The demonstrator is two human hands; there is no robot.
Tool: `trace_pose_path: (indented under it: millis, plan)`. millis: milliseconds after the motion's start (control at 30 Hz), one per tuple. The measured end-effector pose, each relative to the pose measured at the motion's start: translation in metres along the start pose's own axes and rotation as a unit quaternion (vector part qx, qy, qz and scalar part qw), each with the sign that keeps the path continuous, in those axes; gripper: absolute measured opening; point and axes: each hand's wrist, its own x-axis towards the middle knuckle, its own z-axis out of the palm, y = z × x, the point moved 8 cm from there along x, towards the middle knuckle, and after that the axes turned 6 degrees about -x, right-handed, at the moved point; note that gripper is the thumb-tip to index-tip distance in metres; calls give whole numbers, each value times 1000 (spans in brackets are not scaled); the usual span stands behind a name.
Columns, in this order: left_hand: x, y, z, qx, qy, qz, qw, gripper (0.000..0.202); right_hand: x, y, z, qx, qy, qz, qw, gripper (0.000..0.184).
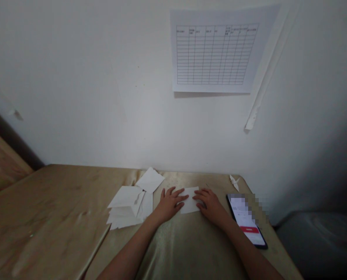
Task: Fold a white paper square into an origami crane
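A small white sheet of paper (190,204) lies flat on the brownish-gold covered table (173,249), between my two hands. My left hand (170,204) rests with fingers spread, its fingertips on the sheet's left edge. From the other side, my right hand (210,204) touches the right edge, its fingers also stretched out and apart. Neither hand grips the paper. To the left of my left hand is a loose pile of white paper sheets (127,202), some folded or overlapping, with another white square (150,180) behind it.
On the right lies a phone (246,221) with its screen lit. A small folded white paper figure (234,182) sits near the far right corner. Behind the table rises a white wall (103,97) bearing a printed grid sheet (214,50). A dark rounded object (322,241) stands beyond the right edge.
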Motion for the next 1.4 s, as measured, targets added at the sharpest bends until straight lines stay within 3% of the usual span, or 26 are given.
trace_pose_path:
  millis: [267, 600, 833, 967, 1133, 1400]
  plan:
    - [-2, 4, -5, 10, -16, -1, 1000, 44, -2, 4, 11, -15, -38, 5, 999, 46]
    - [-4, 10, -16, 37, 21, 14, 999, 43, 1, 4, 2, -13, 34, -13, 999, 34]
    - [-3, 11, -16, 22, 25, 17, 999, 33, -1, -7, -5, -25, 33, -9, 999, 29]
    - [-3, 9, -7, 8, 2, 34, 999, 33, -4, -8, -7, -29, 13, 11, 999, 34]
    - [-1, 6, -5, 3, -18, 22, 1000, 47, -5, -8, -3, -37, -16, 1, 999, 48]
    - [0, 13, -18, 41, 31, 41, 998, 39, -3, -2, 3, -36, -8, 18, 999, 42]
